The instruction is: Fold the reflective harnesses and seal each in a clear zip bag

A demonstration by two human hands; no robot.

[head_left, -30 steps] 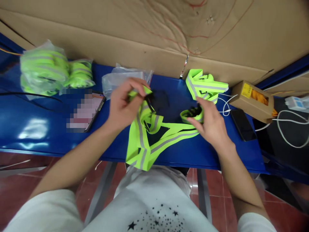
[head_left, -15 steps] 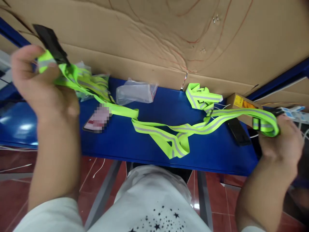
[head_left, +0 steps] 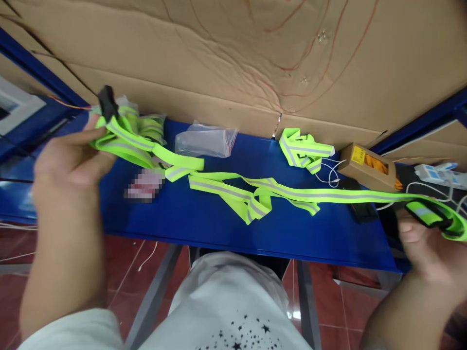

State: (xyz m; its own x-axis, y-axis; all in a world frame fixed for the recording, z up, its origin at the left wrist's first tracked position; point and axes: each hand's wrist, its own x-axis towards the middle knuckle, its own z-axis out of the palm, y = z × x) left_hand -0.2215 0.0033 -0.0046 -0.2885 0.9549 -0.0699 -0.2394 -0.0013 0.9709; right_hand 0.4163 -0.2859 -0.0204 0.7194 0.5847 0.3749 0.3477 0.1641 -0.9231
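A neon-yellow reflective strap with grey stripes lies stretched across the blue table. My left hand is closed on its left end, where a black buckle sticks up. Off the table's right edge, my right hand is closed on the strap's right end, which forms a loop with a black piece. The strap's middle is tangled in a loose knot on the table.
A folded second strap lies at the back. Also on the table are a clear plastic bag, a phone, a dark phone, a small cardboard box, white cables and bagged straps. A cardboard wall stands behind.
My hands have pulled apart from the table's middle, drawing the bunched strap out lengthwise. The left hand then dropped lower and the right hand moved farther right and down.
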